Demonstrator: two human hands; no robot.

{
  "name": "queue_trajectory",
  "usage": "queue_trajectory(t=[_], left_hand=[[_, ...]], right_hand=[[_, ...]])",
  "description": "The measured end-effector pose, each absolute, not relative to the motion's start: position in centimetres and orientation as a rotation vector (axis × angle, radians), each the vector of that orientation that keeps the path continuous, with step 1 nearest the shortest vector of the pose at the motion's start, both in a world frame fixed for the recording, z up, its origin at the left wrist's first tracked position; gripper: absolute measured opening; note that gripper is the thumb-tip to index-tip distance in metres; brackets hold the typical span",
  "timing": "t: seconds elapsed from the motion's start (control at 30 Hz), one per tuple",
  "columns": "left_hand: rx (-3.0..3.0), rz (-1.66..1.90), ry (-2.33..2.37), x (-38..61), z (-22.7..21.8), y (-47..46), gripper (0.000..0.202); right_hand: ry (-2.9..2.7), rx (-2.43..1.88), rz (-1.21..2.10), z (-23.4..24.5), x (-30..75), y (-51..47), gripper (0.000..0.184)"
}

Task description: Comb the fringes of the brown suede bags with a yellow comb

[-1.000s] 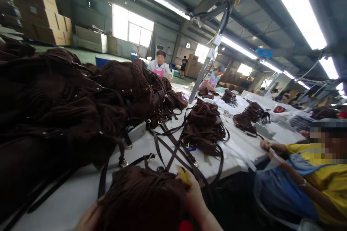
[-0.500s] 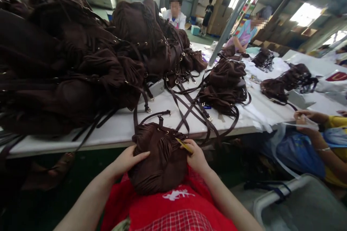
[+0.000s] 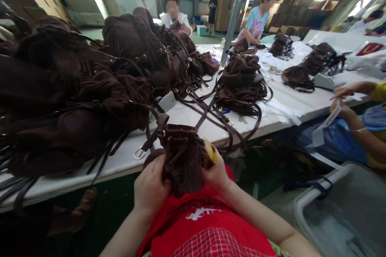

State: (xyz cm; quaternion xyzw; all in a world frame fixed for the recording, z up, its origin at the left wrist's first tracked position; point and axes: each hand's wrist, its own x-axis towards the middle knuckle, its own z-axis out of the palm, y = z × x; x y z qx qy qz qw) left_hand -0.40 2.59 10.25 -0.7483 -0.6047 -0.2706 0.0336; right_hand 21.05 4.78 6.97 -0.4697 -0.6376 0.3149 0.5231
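Note:
A small dark brown fringed drawstring bag is held in front of my red apron, its rim turned up and towards the table edge. My left hand is wrapped round its left side. My right hand grips the right side, with a slim yellow tool also in it; the tool is blurred, and its exact kind does not show. A strap with a metal buckle hangs from the bag's left by the table edge.
Brown bags are heaped on the white table to the left. A smaller pile with trailing straps lies ahead. A grey post rises behind it. At right, a co-worker's hands hold a white strip above a grey bin.
The bag has been tipped up, so its rim now stands higher. My left hand has shifted from lying along its side to wrapping round it. My view has swung right.

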Motion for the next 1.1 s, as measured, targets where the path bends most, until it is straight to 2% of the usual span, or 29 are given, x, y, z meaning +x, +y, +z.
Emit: queue_trajectory(t=[0.17,0.23,0.33,0.43,0.57,0.77,0.93,1.03,1.1], left_hand=[[-2.068,-1.080,-2.432,-1.1,9.6,5.7,0.036],[-1.997,-1.155,-2.578,-1.7,9.0,6.6,0.030],[-1.935,-1.251,-2.606,-2.2,8.0,7.3,0.033],[-1.957,-1.321,-2.563,-2.4,7.4,7.4,0.037],[-2.057,-1.424,-2.494,-2.5,7.4,7.2,0.039],[-1.984,-1.514,-2.596,-3.0,7.1,7.0,0.048],[-1.894,-1.533,-2.719,-3.8,6.1,6.9,0.052],[-1.773,-1.539,-2.779,-5.0,4.3,7.0,0.045],[-1.778,-1.484,-2.725,-5.7,2.9,7.2,0.034]], right_hand=[[-1.578,-1.258,0.834,4.5,20.6,4.5,0.011],[-1.513,-1.281,0.824,4.1,20.9,4.4,0.010],[-1.503,-1.230,0.785,4.6,21.4,4.7,0.011],[-1.518,-1.230,0.708,5.4,21.6,6.3,0.020],[-1.620,-1.241,0.624,5.6,21.9,9.9,0.046],[-1.725,-1.174,0.865,4.9,20.7,14.2,0.074],[-1.798,-1.198,0.980,4.9,19.0,13.0,0.080],[-1.782,-1.239,1.013,4.0,18.5,11.2,0.090],[-1.757,-1.273,1.028,2.8,18.3,10.5,0.090]])
